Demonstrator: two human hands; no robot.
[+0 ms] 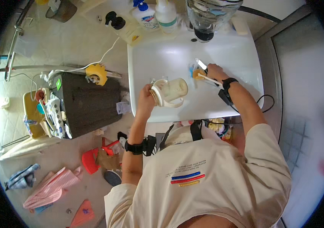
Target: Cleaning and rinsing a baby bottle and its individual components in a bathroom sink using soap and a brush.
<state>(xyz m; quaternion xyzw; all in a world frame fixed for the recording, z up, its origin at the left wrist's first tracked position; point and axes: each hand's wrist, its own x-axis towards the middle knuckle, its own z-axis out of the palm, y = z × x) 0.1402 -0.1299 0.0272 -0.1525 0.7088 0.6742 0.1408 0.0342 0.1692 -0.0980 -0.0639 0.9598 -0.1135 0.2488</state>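
Observation:
My left hand (146, 99) is closed on a two-handled baby bottle (173, 90) with a clear body and cream collar and handles. The bottle lies on its side in the air over the near left of the sink, its base pointing right. My right hand (215, 73) is closed over the sink's middle right. From its fingers juts a slim tool (201, 63) with a bright silver tip and a dark part; its exact kind is unclear. Just below that hand is a brush with a yellow sponge head (197, 74) and a white handle. Whether my fingers touch the brush is hidden.
The white sink (162, 53) has bottles along its far rim, including a blue-topped pump bottle (146, 17). A large clear vessel (213, 15) overhangs its far edge. To the left are a dark bin-like box (89, 102) and clothes (55, 186); a frosted door (306, 95) stands right.

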